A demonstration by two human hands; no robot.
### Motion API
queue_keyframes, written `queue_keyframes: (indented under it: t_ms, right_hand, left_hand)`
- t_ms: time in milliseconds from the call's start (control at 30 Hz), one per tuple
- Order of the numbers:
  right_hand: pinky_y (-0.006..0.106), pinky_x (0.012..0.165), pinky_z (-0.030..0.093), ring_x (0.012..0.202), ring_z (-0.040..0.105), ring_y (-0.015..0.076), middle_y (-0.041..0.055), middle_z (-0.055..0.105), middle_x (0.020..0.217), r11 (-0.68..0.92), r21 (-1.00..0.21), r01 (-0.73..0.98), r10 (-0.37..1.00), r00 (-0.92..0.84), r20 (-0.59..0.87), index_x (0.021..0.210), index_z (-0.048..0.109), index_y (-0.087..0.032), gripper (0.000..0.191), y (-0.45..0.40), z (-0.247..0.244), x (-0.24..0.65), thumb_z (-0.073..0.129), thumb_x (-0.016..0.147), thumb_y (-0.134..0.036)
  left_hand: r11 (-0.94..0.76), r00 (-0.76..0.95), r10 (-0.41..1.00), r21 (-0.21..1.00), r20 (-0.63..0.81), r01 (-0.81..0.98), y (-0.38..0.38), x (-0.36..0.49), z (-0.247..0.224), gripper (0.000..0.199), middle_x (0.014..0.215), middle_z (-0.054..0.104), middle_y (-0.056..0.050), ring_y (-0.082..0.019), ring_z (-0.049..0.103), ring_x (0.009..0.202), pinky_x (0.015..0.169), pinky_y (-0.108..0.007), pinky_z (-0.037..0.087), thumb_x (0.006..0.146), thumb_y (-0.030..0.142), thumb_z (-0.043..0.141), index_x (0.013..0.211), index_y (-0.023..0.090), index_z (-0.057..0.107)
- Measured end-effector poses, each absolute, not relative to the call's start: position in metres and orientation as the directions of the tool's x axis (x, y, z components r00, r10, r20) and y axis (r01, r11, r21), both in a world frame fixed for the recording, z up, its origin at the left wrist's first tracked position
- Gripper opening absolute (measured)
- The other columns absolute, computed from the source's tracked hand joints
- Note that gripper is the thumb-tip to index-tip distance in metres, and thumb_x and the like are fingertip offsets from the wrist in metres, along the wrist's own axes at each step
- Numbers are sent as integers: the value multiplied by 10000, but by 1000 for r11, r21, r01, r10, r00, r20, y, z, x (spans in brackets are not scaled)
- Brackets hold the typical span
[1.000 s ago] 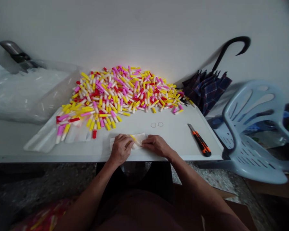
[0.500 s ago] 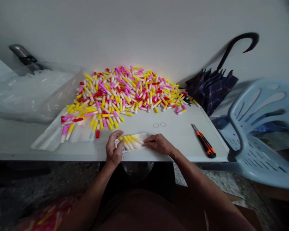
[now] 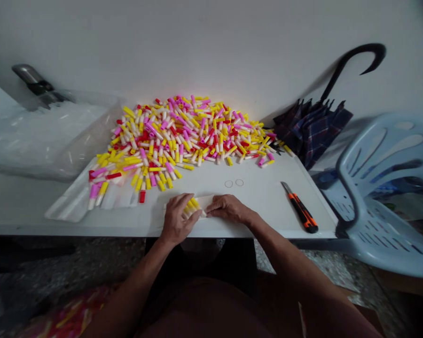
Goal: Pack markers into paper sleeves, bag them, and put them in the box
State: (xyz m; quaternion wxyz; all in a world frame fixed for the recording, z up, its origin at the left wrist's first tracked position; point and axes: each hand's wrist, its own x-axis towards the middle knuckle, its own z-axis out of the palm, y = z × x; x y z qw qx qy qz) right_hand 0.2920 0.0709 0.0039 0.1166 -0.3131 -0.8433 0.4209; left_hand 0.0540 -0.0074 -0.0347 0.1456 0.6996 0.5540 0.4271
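Observation:
Near the table's front edge, several yellow-capped white tubes lie side by side on a small white packet. My left hand is curled around the tubes from the left, its thumb along their lower ends. At the packet's right end, my right hand has its fingers pinched together on the edge. The fingertips of my right hand partly hide that end. Behind both hands lies a large heap of small tubes with yellow, pink and red caps.
An orange and black cutter lies on the table at the right. Clear plastic bags cover the left side. A folded umbrella leans behind, beside a light blue chair.
My left hand has moved right and closed around the yellow-capped tubes, covering more of them and of the packet. My right hand has stayed at the packet's right end.

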Motion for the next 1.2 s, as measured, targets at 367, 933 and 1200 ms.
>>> queue_keyframes:
  t_ms: [367, 933, 1200]
  right_hand:
    - [230, 777, 452, 885, 696, 176, 6, 768, 986, 407, -789, 461, 670, -737, -85, 1118, 843, -318, 216, 75, -3, 293, 779, 920, -376]
    - [243, 625, 337, 661, 552, 132, -19, 678, 767, 365, -691, 624, 718, -661, -219, 955, 739, -186, 403, 85, 9, 276, 912, 744, -482]
    - [267, 618, 305, 673, 581, 159, 11, 707, 752, 400, -510, 762, 780, -575, -247, 813, 709, -203, 531, 82, 10, 263, 830, 733, -714]
  left_hand:
    - [-368, 289, 930, 557, 228, 744, 19, 53, -8, 51, 998, 716, -32, -262, 586, 988, 880, -433, 431, 908, 237, 712, 858, 242, 718]
    - [-459, 207, 878, 632, 432, 624, 11, 57, -32, 121, 931, 723, -20, -223, 598, 934, 897, -417, 431, 1008, 260, 605, 901, 227, 649]
    - [-481, 205, 860, 608, 468, 632, 9, 59, -30, 129, 936, 727, -23, -224, 600, 938, 893, -422, 428, 1010, 228, 582, 896, 225, 643]
